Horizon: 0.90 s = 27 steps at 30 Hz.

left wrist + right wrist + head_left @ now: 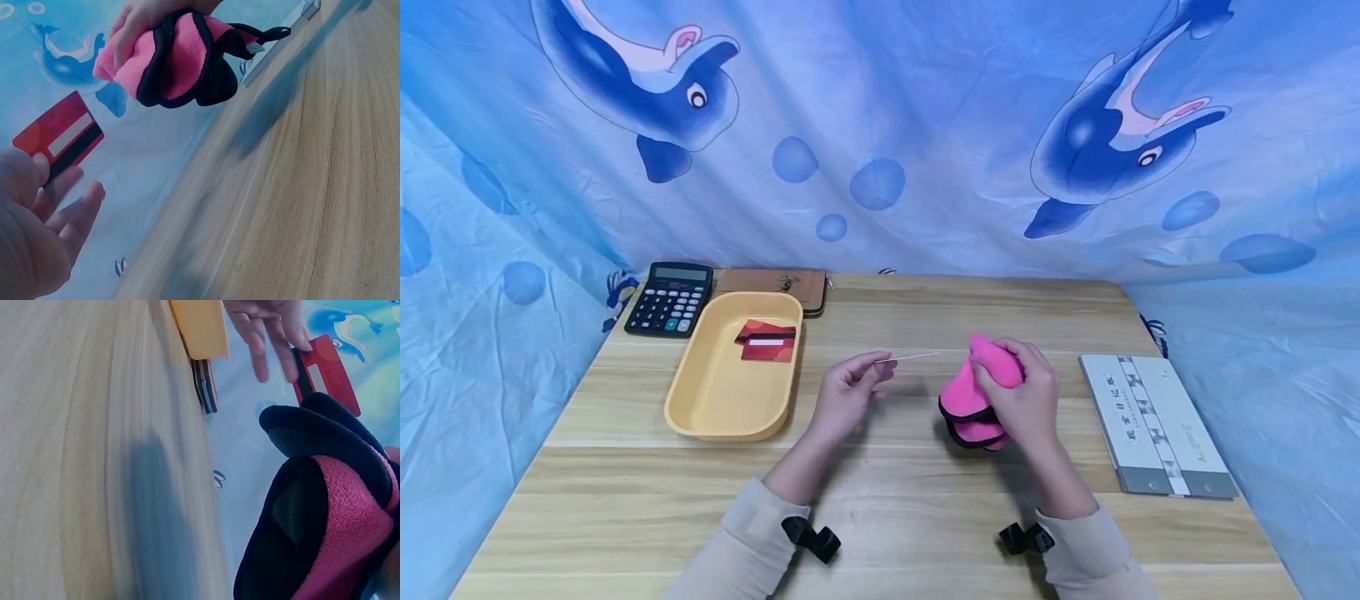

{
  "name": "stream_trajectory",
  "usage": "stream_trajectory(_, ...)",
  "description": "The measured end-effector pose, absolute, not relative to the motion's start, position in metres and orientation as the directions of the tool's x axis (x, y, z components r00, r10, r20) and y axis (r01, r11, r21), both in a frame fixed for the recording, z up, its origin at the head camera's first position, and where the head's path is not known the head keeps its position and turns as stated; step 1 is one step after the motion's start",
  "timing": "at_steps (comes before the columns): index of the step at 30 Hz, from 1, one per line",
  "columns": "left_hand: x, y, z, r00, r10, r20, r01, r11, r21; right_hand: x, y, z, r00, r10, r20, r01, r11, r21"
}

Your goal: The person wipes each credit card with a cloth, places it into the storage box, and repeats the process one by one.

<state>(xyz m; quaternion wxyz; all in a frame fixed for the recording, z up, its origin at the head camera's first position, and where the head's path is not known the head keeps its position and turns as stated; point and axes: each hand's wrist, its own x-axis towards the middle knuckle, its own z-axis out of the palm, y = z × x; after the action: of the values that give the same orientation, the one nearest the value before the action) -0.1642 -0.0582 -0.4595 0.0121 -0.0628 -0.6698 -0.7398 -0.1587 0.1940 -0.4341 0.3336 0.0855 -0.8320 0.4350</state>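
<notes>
My left hand (847, 390) pinches a red bank card (67, 132) by one edge, thumb on its face. In the left wrist view the card's black stripe and white strip show; from the head it appears nearly edge-on. To the right, my right hand (1028, 398) grips a bunched pink cloth (973, 390) with black edging, held above the table. The right wrist view shows its fuzzy pink surface (350, 519) and dark folds close up. A gap separates card and cloth in the head view. Two more red cards (767, 343) lie overlapping in the yellow tray (700, 408).
The tray stands left of my left hand. Behind it are a black calculator (670, 300) and a brown zipped wallet (808, 292). A white and grey notebook (1157, 425) lies at the right table edge. A blue dolphin curtain (880, 108) hangs behind the wooden table (880, 483).
</notes>
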Motion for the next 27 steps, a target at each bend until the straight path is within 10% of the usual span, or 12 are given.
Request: stream_trajectory(27,-0.161,-0.039,-0.461,-0.976,0.213,0.044,-0.009,-0.240,0.971,-0.165,0.157,-0.439,-0.707,-0.045,0.706,-0.524,0.703,-0.480)
